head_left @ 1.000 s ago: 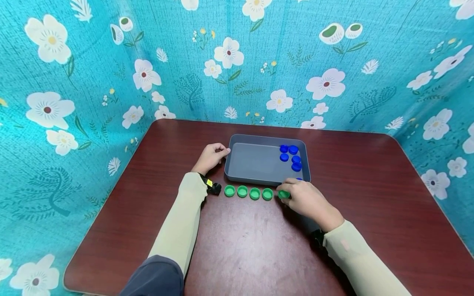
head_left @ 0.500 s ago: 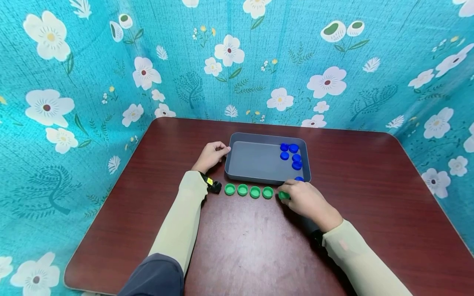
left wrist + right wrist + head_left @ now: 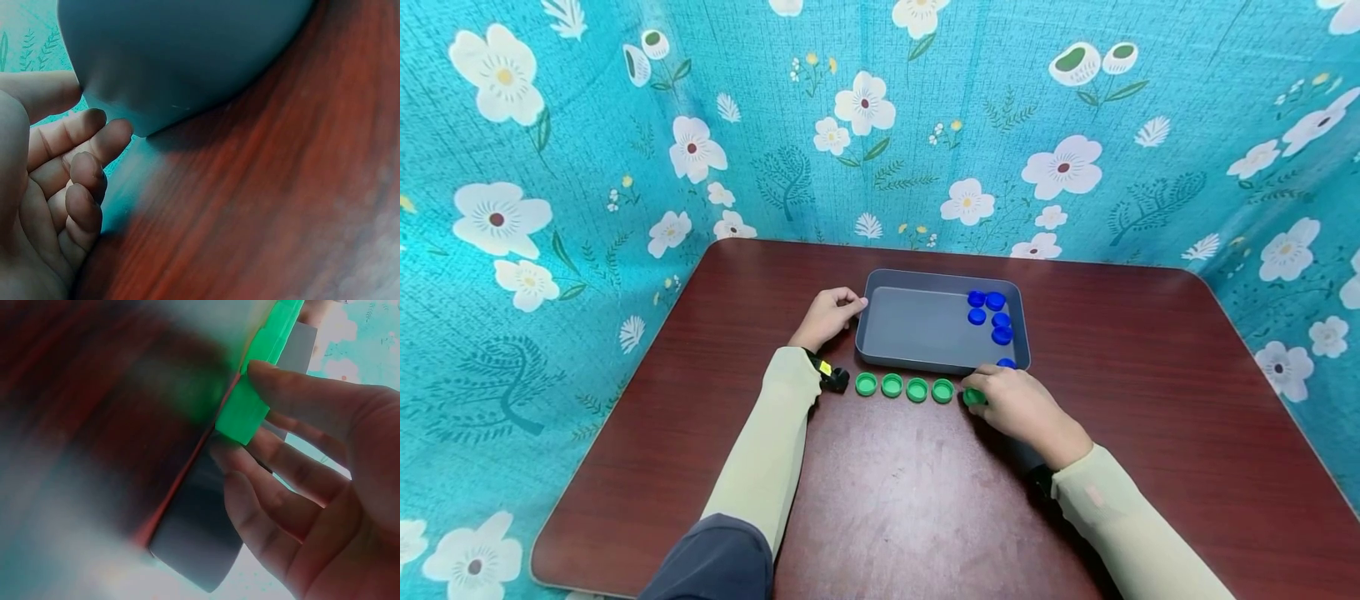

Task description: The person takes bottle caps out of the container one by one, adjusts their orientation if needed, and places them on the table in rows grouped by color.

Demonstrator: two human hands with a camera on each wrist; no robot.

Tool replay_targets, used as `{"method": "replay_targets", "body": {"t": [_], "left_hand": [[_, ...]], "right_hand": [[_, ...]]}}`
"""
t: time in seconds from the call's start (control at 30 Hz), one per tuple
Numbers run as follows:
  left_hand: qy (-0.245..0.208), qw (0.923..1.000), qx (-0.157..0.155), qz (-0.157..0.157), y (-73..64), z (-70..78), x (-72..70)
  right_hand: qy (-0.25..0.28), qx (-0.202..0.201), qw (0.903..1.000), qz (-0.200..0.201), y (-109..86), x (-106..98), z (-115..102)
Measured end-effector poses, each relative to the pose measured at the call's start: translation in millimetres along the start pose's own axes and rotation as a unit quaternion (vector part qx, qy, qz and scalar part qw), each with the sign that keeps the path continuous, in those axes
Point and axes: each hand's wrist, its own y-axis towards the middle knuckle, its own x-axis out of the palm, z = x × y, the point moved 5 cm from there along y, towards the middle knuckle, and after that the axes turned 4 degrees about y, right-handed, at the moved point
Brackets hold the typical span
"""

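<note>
My right hand (image 3: 1018, 404) pinches a green bottle cap (image 3: 974, 397) between thumb and fingers, at the right end of a row of green caps (image 3: 916, 390) on the table. In the right wrist view the thumb lies on the side of the green cap (image 3: 240, 412), low over the tabletop. At the left end of a grey tray (image 3: 917, 321), my left hand (image 3: 829, 317) holds the rim with its thumb. The left wrist view shows the other fingers (image 3: 90, 206) curled beside the tray's corner (image 3: 144, 112).
Several blue bottle caps (image 3: 1002, 335) lie inside the right part of the tray, one of them near its front right corner. The dark red wooden table (image 3: 880, 500) reaches back to a flowered turquoise curtain (image 3: 805, 100).
Both hands and the tray stay in place. The view shifts slightly, and the right fingers move a little at the green bottle cap.
</note>
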Motion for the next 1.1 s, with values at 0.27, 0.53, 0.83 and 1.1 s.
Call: {"method": "replay_targets", "body": {"t": [0.27, 0.53, 0.83, 1.1], "left_hand": [[-0.002, 1.0, -0.001, -0.001, 0.0, -0.1, -0.1], [-0.004, 1.0, 0.001, 0.002, 1.1, -0.2, 0.2], [-0.003, 1.0, 0.003, -0.002, 1.3, -1.7, -0.3], [-0.005, 1.0, -0.001, -0.003, 0.5, -0.1, -0.5]], "right_hand": [[-0.005, -0.002, 1.0, -0.001, 0.4, 0.9, 0.0], [-0.002, 0.0, 1.0, -0.006, 0.1, 1.6, 0.1], [-0.001, -0.003, 1.0, -0.006, -0.7, 2.2, 0.3], [0.002, 0.007, 1.0, -0.005, -0.9, 2.3, 0.8]]}}
